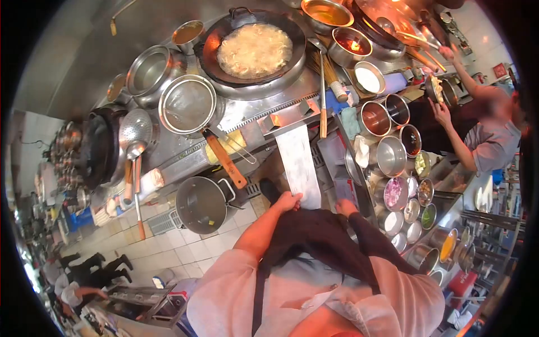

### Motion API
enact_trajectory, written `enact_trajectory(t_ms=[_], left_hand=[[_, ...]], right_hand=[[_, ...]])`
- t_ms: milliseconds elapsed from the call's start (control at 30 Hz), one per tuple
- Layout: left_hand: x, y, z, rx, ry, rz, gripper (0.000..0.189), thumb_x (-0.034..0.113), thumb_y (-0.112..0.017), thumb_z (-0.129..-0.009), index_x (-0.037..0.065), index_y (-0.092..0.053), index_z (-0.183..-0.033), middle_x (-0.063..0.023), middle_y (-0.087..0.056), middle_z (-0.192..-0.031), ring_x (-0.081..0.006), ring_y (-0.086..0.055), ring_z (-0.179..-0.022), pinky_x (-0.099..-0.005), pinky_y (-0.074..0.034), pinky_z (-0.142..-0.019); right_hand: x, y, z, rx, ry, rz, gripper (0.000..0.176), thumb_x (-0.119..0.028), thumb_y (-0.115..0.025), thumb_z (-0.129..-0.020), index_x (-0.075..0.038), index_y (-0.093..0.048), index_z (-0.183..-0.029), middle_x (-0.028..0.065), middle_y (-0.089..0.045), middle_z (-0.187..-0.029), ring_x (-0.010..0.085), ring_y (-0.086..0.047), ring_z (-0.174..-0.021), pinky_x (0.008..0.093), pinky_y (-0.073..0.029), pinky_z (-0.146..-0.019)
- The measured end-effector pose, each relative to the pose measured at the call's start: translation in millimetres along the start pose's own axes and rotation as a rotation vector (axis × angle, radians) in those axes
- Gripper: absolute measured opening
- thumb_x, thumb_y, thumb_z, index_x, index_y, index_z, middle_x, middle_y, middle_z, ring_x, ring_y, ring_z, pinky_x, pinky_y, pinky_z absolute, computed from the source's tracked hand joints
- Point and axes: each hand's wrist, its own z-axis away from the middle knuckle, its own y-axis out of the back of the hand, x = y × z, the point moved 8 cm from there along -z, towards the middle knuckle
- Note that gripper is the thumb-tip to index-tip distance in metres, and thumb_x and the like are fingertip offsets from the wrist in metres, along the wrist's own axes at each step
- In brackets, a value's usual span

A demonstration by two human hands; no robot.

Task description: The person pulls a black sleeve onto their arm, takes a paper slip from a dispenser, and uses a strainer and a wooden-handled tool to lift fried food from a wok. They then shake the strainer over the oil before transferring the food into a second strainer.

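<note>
My left hand (289, 202) is closed on the lower left edge of a white cloth (297, 163) that hangs from the front of the stove. To the right of the cloth, my right hand (346, 207) is near my dark apron (314, 236); its fingers are too small to make out. Beyond the cloth, a large black wok (208, 62) holds pale food in bubbling liquid (255, 50). A round strainer (187, 104) with a wooden handle lies on the steel counter to the left.
A big pot (201, 205) stands at the left, below the counter. Metal containers of ingredients, one with chopped purple pieces (396, 192), line the right side. A co-worker (488, 135) holds a pan of food at the right. Other people are far off at lower left.
</note>
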Motion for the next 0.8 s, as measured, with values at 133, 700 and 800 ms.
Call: enact_trajectory(t_ms=[133, 700, 800], left_hand=[[24, -11, 49, 0.051, -0.145, -0.119, 0.040, 0.036, -0.064, -0.098, -0.003, -0.064, -0.108, -0.0096, -0.067, -0.096, -0.0182, -0.065, -0.084, -0.0346, -0.056, -0.072], [31, -62, 100, 0.303, -0.327, -0.045, 0.034, 0.037, -0.054, -0.104, 0.004, -0.062, -0.108, -0.0044, -0.064, -0.091, -0.0128, -0.059, -0.077, -0.0300, -0.052, -0.069], [10, -64, 99, 0.324, -0.341, 0.030, 0.032, 0.035, -0.053, -0.104, 0.004, -0.061, -0.102, -0.0025, -0.059, -0.082, -0.0113, -0.055, -0.070, -0.0300, -0.051, -0.067]], right_hand=[[-90, 6, -27, -0.171, 0.035, -0.566, 0.051, -0.050, -0.053, -0.098, -0.003, -0.068, -0.111, 0.0172, -0.071, -0.103, 0.0358, -0.067, -0.095, 0.0474, -0.052, -0.083], [-131, -2, -44, -0.095, 0.307, -0.873, 0.055, -0.045, -0.056, -0.098, 0.008, -0.065, -0.111, 0.0196, -0.071, -0.097, 0.0267, -0.068, -0.088, 0.0393, -0.052, -0.078], [-119, 10, -36, -0.149, 0.299, -0.801, 0.049, -0.040, -0.056, -0.101, 0.006, -0.064, -0.118, 0.0103, -0.070, -0.100, 0.0165, -0.066, -0.089, 0.0329, -0.051, -0.079]])
